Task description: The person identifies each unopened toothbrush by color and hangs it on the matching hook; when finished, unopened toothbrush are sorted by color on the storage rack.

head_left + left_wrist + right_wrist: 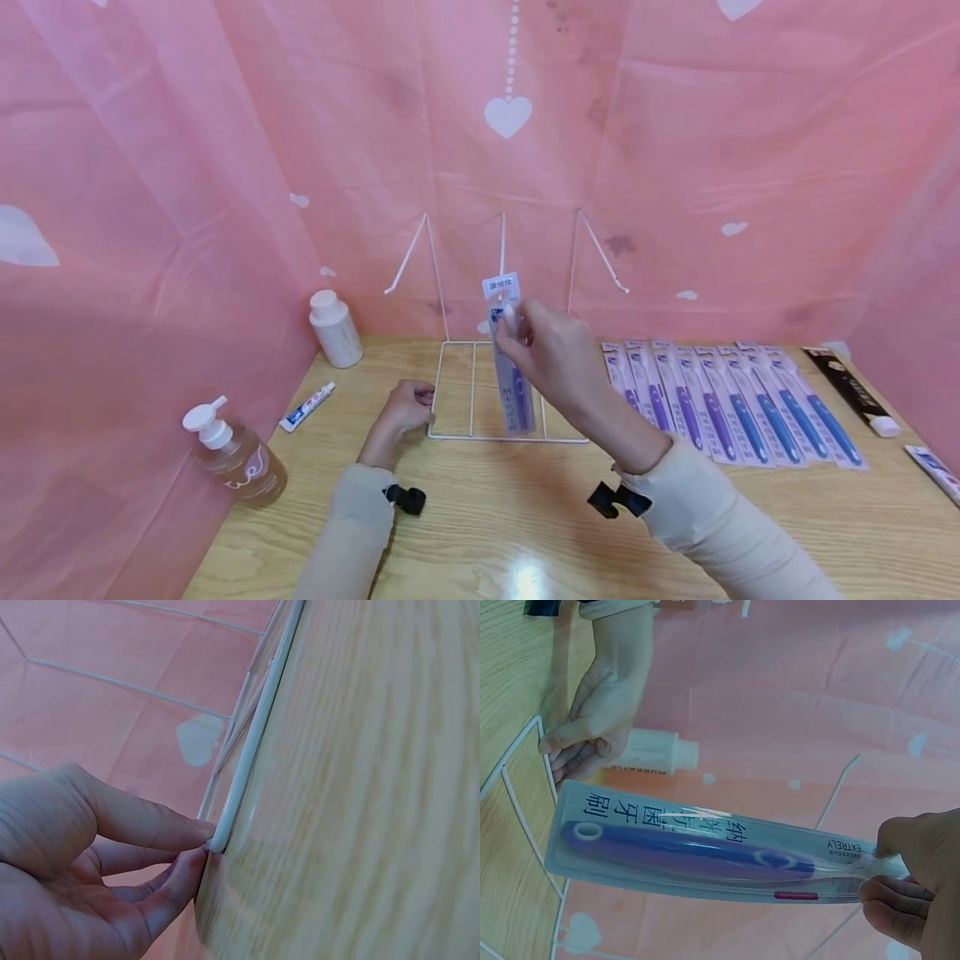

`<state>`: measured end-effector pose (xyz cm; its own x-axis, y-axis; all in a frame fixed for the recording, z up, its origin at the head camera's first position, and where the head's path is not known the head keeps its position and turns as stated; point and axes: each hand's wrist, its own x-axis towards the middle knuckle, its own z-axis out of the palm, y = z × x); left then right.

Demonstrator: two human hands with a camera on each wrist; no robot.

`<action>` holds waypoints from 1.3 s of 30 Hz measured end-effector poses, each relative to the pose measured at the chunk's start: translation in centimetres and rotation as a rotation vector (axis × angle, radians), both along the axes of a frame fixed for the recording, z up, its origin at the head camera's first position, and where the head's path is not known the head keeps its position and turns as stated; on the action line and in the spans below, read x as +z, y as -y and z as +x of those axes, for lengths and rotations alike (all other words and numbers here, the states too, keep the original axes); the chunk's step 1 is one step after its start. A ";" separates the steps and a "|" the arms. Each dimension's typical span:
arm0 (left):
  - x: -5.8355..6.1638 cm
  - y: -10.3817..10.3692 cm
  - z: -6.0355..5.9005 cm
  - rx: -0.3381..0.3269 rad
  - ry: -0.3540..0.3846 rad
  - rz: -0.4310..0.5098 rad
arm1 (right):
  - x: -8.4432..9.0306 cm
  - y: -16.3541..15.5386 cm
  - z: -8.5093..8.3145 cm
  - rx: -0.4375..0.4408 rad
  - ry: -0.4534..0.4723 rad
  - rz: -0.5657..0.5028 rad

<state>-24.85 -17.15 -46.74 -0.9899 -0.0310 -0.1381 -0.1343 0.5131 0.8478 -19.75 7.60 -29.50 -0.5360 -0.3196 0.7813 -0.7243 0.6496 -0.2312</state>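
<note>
A white wire rack (450, 387) with three upright hooks stands at the back middle of the wooden table. My right hand (514, 330) pinches the top of a packaged purple-and-blue toothbrush (514, 392) and holds it upright just in front of the middle hook (502, 242). In the right wrist view the pack (705, 855) hangs from my fingertips (889, 889). My left hand (418, 408) grips the rack's front left base corner. The left wrist view shows its fingers (161, 829) closing on the wire corner (217, 841).
A row of several packaged toothbrushes (735, 400) lies to the right of the rack, with a black box (851, 387) beyond it. A white bottle (335, 329), a toothpaste tube (306, 407) and a pump bottle (236, 454) stand at the left. A pink curtain surrounds the table.
</note>
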 end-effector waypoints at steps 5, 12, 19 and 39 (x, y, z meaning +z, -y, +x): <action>-0.1 0.0 0.0 0.001 0.003 -0.006 | -0.2 0.3 -1.6 -0.006 0.071 -0.006; -0.2 0.0 -0.1 0.004 0.000 -0.014 | 0.2 0.7 -3.8 -0.084 0.207 0.000; -0.1 0.0 0.0 0.007 0.029 0.005 | 0.3 1.3 -7.0 -0.151 0.227 -0.002; -0.4 -0.1 0.0 -0.020 0.002 0.005 | 1.5 2.2 -13.4 -0.350 0.372 -0.004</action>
<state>-24.89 -17.04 -47.10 -0.9901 -0.0108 -0.1400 -0.1259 0.5111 0.8502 -33.16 5.40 -28.03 -0.8524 -0.0684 0.5184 -0.3316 0.8372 -0.4349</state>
